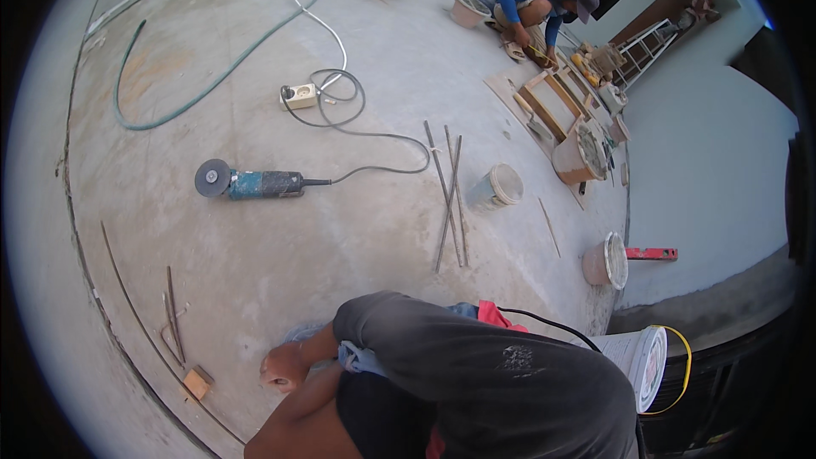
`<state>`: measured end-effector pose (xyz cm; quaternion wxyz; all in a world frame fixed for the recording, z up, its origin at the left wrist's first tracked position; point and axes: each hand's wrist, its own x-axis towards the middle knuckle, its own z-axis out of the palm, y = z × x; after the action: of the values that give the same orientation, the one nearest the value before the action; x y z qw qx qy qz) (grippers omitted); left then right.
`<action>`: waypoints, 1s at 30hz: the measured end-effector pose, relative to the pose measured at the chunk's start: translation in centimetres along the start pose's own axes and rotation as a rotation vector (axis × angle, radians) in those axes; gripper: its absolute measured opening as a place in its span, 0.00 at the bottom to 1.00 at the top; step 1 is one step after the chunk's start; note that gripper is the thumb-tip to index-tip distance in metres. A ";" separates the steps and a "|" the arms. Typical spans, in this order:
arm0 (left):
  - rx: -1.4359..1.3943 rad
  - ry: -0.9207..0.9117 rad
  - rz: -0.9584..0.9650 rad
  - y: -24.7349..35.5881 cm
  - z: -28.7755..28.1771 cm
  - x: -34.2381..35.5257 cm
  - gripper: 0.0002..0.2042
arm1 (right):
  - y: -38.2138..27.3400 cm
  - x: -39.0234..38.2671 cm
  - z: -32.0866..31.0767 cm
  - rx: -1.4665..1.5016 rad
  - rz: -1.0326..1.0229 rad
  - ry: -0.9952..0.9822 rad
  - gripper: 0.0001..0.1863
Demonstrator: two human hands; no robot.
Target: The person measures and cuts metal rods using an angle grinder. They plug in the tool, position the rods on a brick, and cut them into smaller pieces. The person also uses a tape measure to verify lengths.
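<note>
A bare forearm (297, 412), seemingly my left, rises from the lower edge toward my bent knee in dark grey trousers (476, 365). Its fingers are hidden beside the knee, close to a light blue cloth (363, 360). Left of the knee, a rounded patch of bare skin (283, 369) rests low over the floor; I cannot tell whether it is my right hand or a foot. Ahead on the concrete lies a blue and black angle grinder (265, 184) with a dark disc, untouched. Its cord runs to a cream socket block (298, 97).
Steel rods (449, 204) lie crossed mid-floor. Rods and a small wood block (198, 382) are at left. Buckets (496, 187) and a red level (652, 254) stand to the right. A green hose (229, 72) curls behind. A co-worker (544, 13) crouches by a wooden frame (554, 106).
</note>
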<state>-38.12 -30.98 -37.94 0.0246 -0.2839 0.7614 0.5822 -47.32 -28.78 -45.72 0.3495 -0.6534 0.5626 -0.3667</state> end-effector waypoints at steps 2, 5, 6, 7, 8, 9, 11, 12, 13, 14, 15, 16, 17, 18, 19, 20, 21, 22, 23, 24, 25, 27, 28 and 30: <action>-0.008 -0.003 -0.003 -0.2 0.1 0.0 0.10 | 0.1 -0.1 0.1 -0.018 -0.008 0.009 0.07; -0.026 -0.008 -0.006 -0.2 0.3 0.1 0.10 | 0.6 -0.3 0.3 -0.026 -0.044 -0.003 0.07; -0.031 -0.011 -0.004 -0.1 0.2 0.1 0.10 | 0.7 -0.3 0.3 -0.024 -0.061 -0.013 0.07; -0.033 -0.007 -0.007 -0.3 0.1 0.0 0.10 | 0.6 -0.1 0.2 -0.028 -0.055 -0.018 0.07; -0.037 -0.004 -0.012 -0.4 0.0 -0.1 0.10 | 0.2 -0.2 -0.1 -0.032 -0.050 -0.023 0.07; -0.039 -0.002 -0.018 -0.5 0.0 0.0 0.10 | 0.0 -0.3 -0.2 -0.036 -0.044 -0.028 0.07; -0.052 -0.003 -0.021 -0.5 -0.1 0.0 0.10 | 0.0 -0.4 -0.1 -0.031 -0.034 -0.007 0.08; -0.060 0.001 -0.023 -0.6 -0.1 0.1 0.10 | 0.0 -0.5 0.0 -0.028 -0.030 0.003 0.08; -0.060 0.000 -0.026 -0.6 -0.1 0.1 0.10 | 0.0 -0.5 0.1 -0.008 -0.026 -0.004 0.08; -0.063 0.000 -0.030 -0.7 -0.1 0.0 0.10 | 0.0 -0.5 0.0 0.012 -0.023 -0.010 0.08; -0.070 0.000 -0.033 -0.8 -0.2 0.1 0.10 | 0.0 -0.5 -0.1 0.031 -0.019 -0.016 0.08; -0.075 0.000 -0.038 -0.8 -0.2 0.1 0.10 | -0.1 -0.6 -0.1 0.029 -0.013 -0.023 0.08; -0.079 0.003 -0.043 -0.9 -0.3 0.1 0.10 | -0.2 -0.5 -0.2 0.027 -0.006 -0.030 0.08; -0.080 0.004 -0.048 -1.0 -0.3 0.2 0.10 | -0.3 -0.5 -0.3 0.025 0.000 -0.037 0.08; -0.082 0.002 -0.053 -1.0 -0.4 0.2 0.10 | -0.4 -0.5 -0.4 0.026 -0.003 -0.036 0.08; -0.086 0.004 -0.057 -1.1 -0.3 0.2 0.10 | -0.5 -0.5 -0.5 0.027 -0.007 -0.035 0.08; -0.090 0.004 -0.062 -1.2 -0.3 0.2 0.10 | -0.5 -0.5 -0.5 0.027 -0.010 -0.034 0.08; -0.094 0.004 -0.064 -1.1 -0.3 0.3 0.10 | -0.4 -0.6 -0.4 0.027 -0.014 -0.026 0.08; -0.097 0.004 -0.065 -1.1 -0.3 0.4 0.10 | -0.3 -0.7 -0.2 0.026 -0.018 -0.017 0.08; -0.099 0.000 -0.072 -1.2 -0.3 0.3 0.10 | -0.3 -0.7 -0.1 0.026 -0.022 -0.009 0.08; -0.103 -0.003 -0.075 -1.2 -0.3 0.4 0.10 | -0.3 -0.8 -0.1 0.028 -0.009 -0.013 0.08; -0.105 -0.008 -0.081 -1.3 -0.3 0.5 0.10 | -0.4 -0.9 -0.2 0.031 0.016 -0.022 0.08; -0.110 -0.006 -0.082 -1.3 -0.3 0.5 0.10 | -0.5 -0.9 -0.2 0.028 0.022 -0.029 0.08; -0.121 -0.008 -0.087 -1.3 -0.3 0.7 0.10 | -0.6 -0.9 -0.3 0.019 0.034 -0.042 0.08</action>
<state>-38.03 -31.74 -39.26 0.0356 -0.3157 0.7117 0.6265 -47.39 -27.83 -45.11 0.3737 -0.6481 0.5624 -0.3522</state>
